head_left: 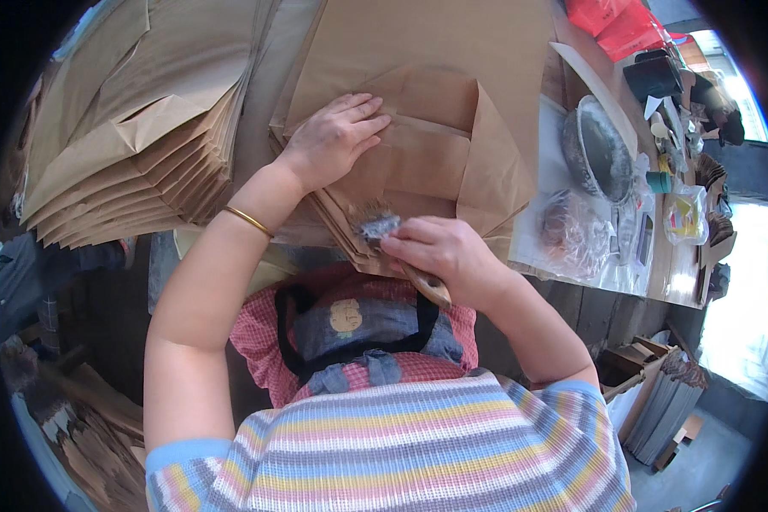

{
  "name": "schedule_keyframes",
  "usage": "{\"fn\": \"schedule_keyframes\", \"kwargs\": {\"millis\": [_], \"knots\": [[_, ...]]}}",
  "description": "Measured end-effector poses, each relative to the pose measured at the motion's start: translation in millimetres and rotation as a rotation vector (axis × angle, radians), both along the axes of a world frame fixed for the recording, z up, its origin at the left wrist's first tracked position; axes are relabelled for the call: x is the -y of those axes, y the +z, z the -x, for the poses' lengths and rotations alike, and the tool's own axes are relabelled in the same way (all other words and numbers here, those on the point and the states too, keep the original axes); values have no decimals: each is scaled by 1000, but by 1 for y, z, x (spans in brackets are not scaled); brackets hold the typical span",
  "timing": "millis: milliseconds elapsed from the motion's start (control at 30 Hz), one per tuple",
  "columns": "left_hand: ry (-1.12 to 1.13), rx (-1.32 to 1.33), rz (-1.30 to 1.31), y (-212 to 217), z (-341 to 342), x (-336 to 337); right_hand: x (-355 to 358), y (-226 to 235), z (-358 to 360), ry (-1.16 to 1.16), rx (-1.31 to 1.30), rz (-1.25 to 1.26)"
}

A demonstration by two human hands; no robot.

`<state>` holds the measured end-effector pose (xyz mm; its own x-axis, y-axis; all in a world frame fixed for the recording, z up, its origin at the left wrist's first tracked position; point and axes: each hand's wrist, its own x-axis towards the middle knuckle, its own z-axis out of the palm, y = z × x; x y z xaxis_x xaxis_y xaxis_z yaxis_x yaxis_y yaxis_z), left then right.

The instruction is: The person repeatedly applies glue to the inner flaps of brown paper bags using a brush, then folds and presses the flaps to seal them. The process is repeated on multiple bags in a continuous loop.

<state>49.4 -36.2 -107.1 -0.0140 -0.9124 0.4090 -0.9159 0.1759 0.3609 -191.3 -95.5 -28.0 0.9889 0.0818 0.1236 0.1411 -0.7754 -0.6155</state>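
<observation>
A stack of brown paper bags (pixel 410 51) lies on the table in front of me, the top one with its bottom end folded open into flaps. My left hand (pixel 336 136) rests on the left side of this paper, fingers stretched out and slightly apart. In my right hand (pixel 448 253) is a paste brush (pixel 425 283), gripped near its metal collar, the wooden handle pointing toward me. Its bristles (pixel 370 210) are at the near edge of the paper, left of the open flaps. Whether the bristles press on the paper is hard to tell.
On the left stands a fanned pile of folded brown paper bags (pixel 145 128). To the right are a grey bowl (pixel 602 149) with a pale coating, a clear plastic bag (pixel 576 235) and a yellow-and-clear package (pixel 685 213). Red plastic (pixel 627 30) lies at the far right.
</observation>
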Motion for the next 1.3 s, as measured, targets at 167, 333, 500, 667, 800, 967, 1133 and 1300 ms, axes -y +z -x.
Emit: {"fn": "schedule_keyframes", "kwargs": {"millis": [167, 333, 500, 667, 800, 967, 1133, 1300], "knots": [[56, 139, 35, -3, 7, 0, -16, -4, 38, -30, -11, 14], [76, 150, 14, 0, 7, -1, -20, 18, 76, -149, 12, -71], [73, 170, 11, 3, 5, -5, -7, 9, 95, -451, 178, 230], [50, 136, 3, 7, 8, 7, -29, -5, 84, -262, 118, 8], [60, 128, -15, 13, 9, 3, 25, 40, 73, -316, 22, -483], [66, 132, -63, 18, 10, -4, 113, 42, 30, -847, 231, -614], [45, 117, -89, 21, 14, 5, 169, -1, -8, -958, -45, -573], [43, 94, -84, 23, 12, 4, 196, -3, -35, -932, -18, -424]]}}
